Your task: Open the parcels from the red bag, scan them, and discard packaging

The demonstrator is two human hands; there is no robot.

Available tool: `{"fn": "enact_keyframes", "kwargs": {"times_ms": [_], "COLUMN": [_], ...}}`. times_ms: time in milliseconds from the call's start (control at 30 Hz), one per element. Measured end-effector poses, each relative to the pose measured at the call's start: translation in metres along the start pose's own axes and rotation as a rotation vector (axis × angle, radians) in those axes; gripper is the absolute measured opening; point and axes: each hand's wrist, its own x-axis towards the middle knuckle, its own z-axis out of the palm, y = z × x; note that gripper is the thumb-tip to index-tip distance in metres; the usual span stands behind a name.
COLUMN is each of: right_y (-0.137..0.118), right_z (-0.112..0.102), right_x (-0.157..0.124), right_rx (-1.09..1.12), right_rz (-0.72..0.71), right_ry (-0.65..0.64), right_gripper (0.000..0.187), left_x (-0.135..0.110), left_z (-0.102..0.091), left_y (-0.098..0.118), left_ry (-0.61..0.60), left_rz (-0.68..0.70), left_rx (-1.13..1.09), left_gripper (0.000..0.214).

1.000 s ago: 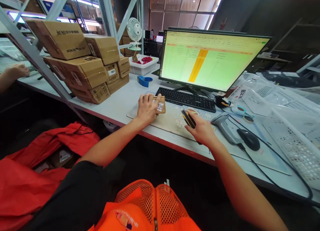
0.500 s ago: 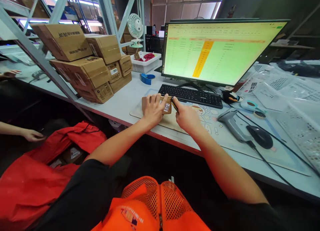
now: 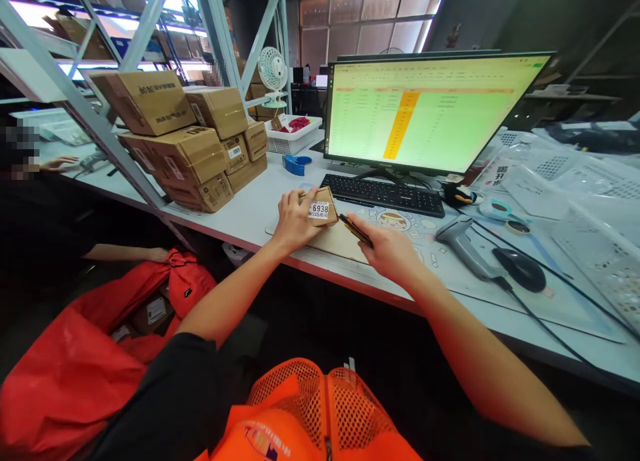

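Observation:
A small brown cardboard box point(image 3: 327, 196) with a white label reading 6938 sits on the desk mat in front of the keyboard. My left hand point(image 3: 296, 220) is wrapped over its left side, gripping it. In my right hand point(image 3: 393, 248) is a black and yellow box cutter point(image 3: 356, 230), its tip pointing toward the box's right edge, a small gap away or just touching; I cannot tell which.
Stacked cardboard boxes point(image 3: 175, 154) stand at the left by a metal frame. A keyboard point(image 3: 383, 194), monitor point(image 3: 430, 114), blue tape dispenser point(image 3: 297, 164), barcode scanner point(image 3: 470, 248) and mouse point(image 3: 520, 272) surround the mat. A co-worker's hand point(image 3: 159, 255) touches a red bag point(image 3: 70, 374) below left.
My right hand has drawn the box cutter back to the right of the box. The box has turned, showing more of its label. The co-worker's hand has reached the red bag.

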Motion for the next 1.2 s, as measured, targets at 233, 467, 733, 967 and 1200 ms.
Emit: {"fn": "enact_keyframes", "kwargs": {"times_ms": [233, 467, 733, 967, 1200], "right_y": [0.028, 0.031, 0.072, 0.132, 0.127], "right_z": [-0.058, -0.059, -0.026, 0.001, 0.046], "right_x": [-0.005, 0.009, -0.009, -0.032, -0.026], "right_rx": [-0.02, -0.122, -0.268, -0.459, -0.409], "right_rz": [-0.233, -0.311, -0.191, 0.124, 0.232], "right_ry": [0.095, -0.003, -0.206, -0.328, -0.238], "right_gripper": [0.063, 0.063, 0.068, 0.074, 0.055], "left_x": [-0.008, -0.009, -0.011, -0.005, -0.016], "left_z": [-0.009, 0.007, 0.022, 0.042, 0.036], "left_y": [-0.011, -0.012, -0.041, -0.063, -0.02], "left_ry": [-0.15, -0.27, -0.313, -0.422, -0.134], "left_rz": [0.066, 0.061, -0.09, -0.114, 0.111], "left_rx": [-0.578, -0.831, -0.902, -0.94, -0.396], "left_gripper": [0.108, 0.109, 0.116, 0.12, 0.084]}}
